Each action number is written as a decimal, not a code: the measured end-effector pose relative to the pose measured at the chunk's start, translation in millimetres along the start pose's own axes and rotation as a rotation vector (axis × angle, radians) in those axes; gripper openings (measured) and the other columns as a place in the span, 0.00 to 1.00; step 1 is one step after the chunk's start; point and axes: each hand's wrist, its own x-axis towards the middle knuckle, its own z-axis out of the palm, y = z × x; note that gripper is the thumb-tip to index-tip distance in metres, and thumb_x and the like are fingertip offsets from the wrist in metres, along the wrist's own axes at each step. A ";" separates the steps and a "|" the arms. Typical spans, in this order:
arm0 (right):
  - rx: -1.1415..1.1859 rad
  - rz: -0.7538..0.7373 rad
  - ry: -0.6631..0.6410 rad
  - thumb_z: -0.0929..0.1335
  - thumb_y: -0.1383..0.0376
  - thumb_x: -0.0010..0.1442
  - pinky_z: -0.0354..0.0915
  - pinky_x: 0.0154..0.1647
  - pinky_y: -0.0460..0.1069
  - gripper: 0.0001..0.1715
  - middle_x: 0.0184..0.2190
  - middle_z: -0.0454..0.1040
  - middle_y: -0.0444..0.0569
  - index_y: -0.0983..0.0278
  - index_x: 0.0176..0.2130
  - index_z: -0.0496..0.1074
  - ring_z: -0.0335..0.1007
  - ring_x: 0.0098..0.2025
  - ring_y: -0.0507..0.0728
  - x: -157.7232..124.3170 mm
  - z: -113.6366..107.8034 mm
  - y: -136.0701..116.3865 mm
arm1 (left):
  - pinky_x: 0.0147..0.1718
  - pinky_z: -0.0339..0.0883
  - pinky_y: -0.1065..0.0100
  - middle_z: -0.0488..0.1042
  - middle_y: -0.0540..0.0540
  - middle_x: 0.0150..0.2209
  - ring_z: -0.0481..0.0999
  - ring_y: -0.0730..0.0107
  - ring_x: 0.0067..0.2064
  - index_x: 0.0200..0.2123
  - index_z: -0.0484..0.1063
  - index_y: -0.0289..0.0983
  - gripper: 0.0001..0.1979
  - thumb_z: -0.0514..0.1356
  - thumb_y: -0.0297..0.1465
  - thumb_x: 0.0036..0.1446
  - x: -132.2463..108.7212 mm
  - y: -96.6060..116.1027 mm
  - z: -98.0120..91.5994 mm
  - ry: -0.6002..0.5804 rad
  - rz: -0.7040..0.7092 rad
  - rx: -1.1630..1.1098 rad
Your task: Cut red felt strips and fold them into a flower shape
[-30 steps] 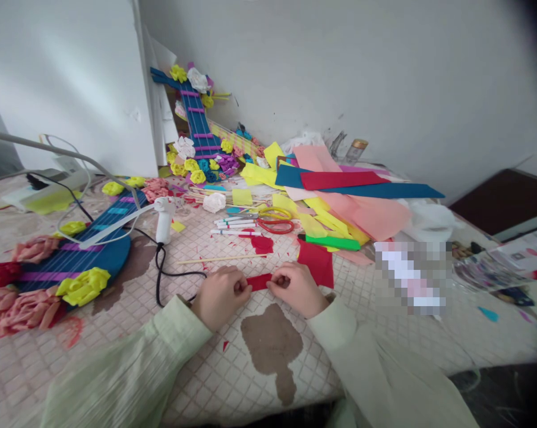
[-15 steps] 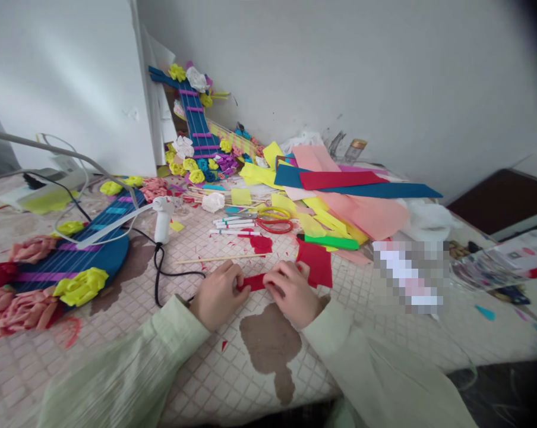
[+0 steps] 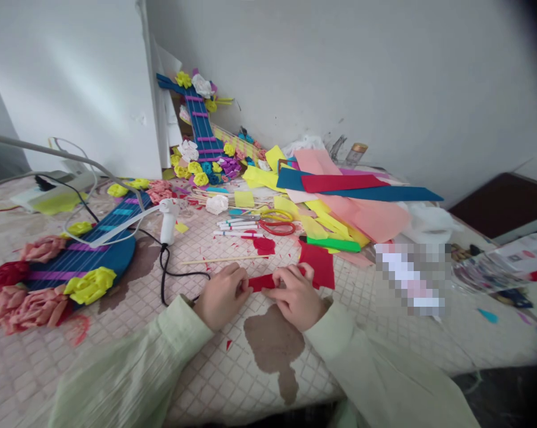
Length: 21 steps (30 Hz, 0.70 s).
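A narrow strip of red paper stretches between my two hands, low over the table. My left hand pinches its left end, fingers curled. At the other end, my right hand grips it with bent fingers, which partly cover the strip. Just behind my right hand lies a larger red paper sheet. Beyond my hands a thin wooden stick rests on the tablecloth, with a red paper scrap behind it.
A white glue gun with a black cord stands left, by a blue paper guitar with paper flowers. Red-handled scissors, markers and a green cutter lie ahead. Coloured paper sheets are heaped behind. A blurred white object lies right.
My right hand has shifted slightly along the red strip, its fingers spread a little more. My left hand keeps its pinch. The whole view has moved slightly.
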 end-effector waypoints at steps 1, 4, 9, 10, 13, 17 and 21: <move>0.008 0.012 0.020 0.64 0.74 0.48 0.41 0.42 0.55 0.14 0.29 0.63 0.45 0.56 0.28 0.73 0.53 0.36 0.54 -1.7 0.4 2.1 | 0.27 0.58 0.71 0.62 0.50 0.27 0.64 0.71 0.29 0.22 0.59 0.37 0.05 0.52 0.25 0.47 -0.6 0.0 -0.4 -0.001 0.008 0.002; 0.020 0.044 0.074 0.64 0.74 0.46 0.42 0.42 0.56 0.13 0.28 0.63 0.44 0.57 0.25 0.73 0.54 0.34 0.53 -5.2 -0.1 6.9 | 0.29 0.59 0.69 0.63 0.49 0.29 0.64 0.69 0.31 0.26 0.61 0.37 0.03 0.53 0.24 0.47 -2.4 0.5 -0.8 0.021 0.009 0.014; 0.019 0.052 0.133 0.63 0.74 0.45 0.43 0.40 0.55 0.13 0.25 0.64 0.44 0.59 0.22 0.72 0.55 0.32 0.53 -6.8 -3.8 10.9 | 0.36 0.61 0.66 0.63 0.46 0.37 0.65 0.67 0.38 0.41 0.62 0.39 0.14 0.52 0.24 0.50 -3.6 0.8 -1.2 0.010 0.068 0.016; 0.019 0.053 0.135 0.63 0.74 0.45 0.43 0.40 0.55 0.13 0.25 0.64 0.44 0.59 0.22 0.73 0.55 0.32 0.53 -7.0 -3.9 11.5 | 0.36 0.61 0.66 0.63 0.46 0.37 0.65 0.67 0.38 0.42 0.63 0.40 0.14 0.51 0.24 0.50 -3.7 0.9 -1.6 -0.003 0.083 0.021; 0.021 0.053 0.121 0.63 0.74 0.44 0.44 0.40 0.54 0.13 0.25 0.63 0.44 0.59 0.22 0.72 0.55 0.32 0.53 -8.0 -2.8 13.1 | 0.36 0.61 0.67 0.63 0.46 0.35 0.65 0.67 0.37 0.40 0.65 0.40 0.13 0.50 0.24 0.51 -3.7 1.3 -2.9 -0.026 0.109 0.028; 0.040 0.070 0.136 0.63 0.74 0.44 0.48 0.40 0.54 0.12 0.28 0.64 0.45 0.60 0.28 0.72 0.57 0.33 0.53 -7.2 -1.9 14.6 | 0.36 0.62 0.67 0.63 0.46 0.35 0.65 0.67 0.37 0.38 0.67 0.40 0.12 0.49 0.24 0.51 -4.1 2.1 -3.8 -0.019 0.111 0.005; 0.083 -0.030 0.071 0.64 0.69 0.49 0.53 0.43 0.53 0.16 0.40 0.65 0.49 0.60 0.41 0.69 0.58 0.43 0.57 0.0 -5.7 16.7 | 0.36 0.62 0.67 0.63 0.46 0.34 0.65 0.68 0.37 0.37 0.68 0.40 0.12 0.50 0.24 0.51 -4.4 1.8 -3.8 -0.017 0.116 -0.021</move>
